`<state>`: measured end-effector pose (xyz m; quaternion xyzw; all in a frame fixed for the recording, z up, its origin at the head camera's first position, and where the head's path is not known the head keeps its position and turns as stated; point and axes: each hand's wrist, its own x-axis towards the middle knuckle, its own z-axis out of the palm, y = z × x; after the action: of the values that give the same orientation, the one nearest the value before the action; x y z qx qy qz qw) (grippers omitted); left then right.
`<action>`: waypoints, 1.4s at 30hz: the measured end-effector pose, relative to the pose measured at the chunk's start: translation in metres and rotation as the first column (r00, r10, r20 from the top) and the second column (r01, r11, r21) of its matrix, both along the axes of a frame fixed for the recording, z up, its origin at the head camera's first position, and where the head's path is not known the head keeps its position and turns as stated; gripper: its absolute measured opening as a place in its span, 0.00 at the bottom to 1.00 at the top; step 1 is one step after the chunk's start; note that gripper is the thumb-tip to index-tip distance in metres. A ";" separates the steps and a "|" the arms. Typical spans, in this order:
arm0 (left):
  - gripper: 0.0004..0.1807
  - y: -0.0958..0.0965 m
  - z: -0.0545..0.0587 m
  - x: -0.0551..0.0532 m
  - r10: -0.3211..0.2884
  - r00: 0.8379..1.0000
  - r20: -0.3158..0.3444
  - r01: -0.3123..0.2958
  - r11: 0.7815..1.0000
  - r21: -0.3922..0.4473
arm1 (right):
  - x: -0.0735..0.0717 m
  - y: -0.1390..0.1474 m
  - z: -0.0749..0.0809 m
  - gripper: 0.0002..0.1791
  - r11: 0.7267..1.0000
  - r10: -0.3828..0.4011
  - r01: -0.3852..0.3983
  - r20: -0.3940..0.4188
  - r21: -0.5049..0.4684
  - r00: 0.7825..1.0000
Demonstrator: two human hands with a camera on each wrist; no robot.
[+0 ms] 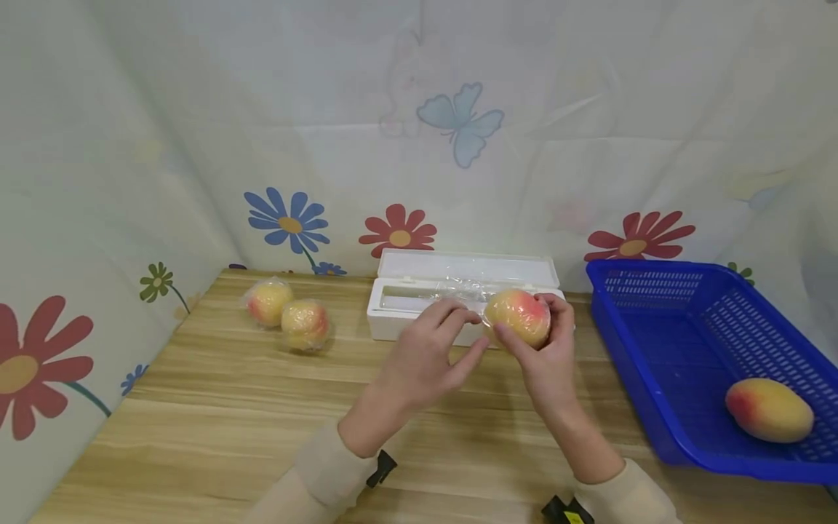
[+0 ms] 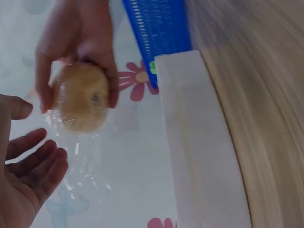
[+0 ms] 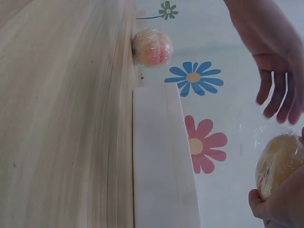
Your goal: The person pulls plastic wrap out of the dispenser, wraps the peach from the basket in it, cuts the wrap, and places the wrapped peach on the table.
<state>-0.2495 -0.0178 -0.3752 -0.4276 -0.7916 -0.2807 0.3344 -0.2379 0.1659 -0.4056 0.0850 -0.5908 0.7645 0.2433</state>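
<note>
My right hand [image 1: 550, 367] grips a yellow-and-red peach [image 1: 520, 318] above the table, thumb on one side and fingers on the other. Clear plastic film covers the fruit, and a loose end of film [image 2: 80, 161] trails from it in the left wrist view. Close to the peach's left side is my left hand [image 1: 425, 356], its fingers loosely bent; the left wrist view shows a gap between them and the fruit. Behind both hands stands a long white cling film box [image 1: 399, 327] with its lid raised.
Two film-wrapped peaches [image 1: 305, 325] sit together at the table's back left. On the right, a blue plastic basket [image 1: 644, 393] contains an oblong yellow-red fruit [image 1: 769, 410], seemingly a mango. A flower-printed curtain [image 1: 314, 145] hangs behind the wooden table [image 1: 216, 429].
</note>
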 end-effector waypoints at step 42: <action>0.47 -0.012 0.002 -0.006 -0.399 0.595 0.698 0.221 0.916 0.335 | 0.011 0.012 0.009 0.39 0.900 0.386 -0.343 -0.125 0.270 0.914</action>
<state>-0.2558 -0.0293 -0.3736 -0.3650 -0.7356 -0.5696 -0.0349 -0.2266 0.1784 -0.3966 0.2905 -0.6292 0.7083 0.1342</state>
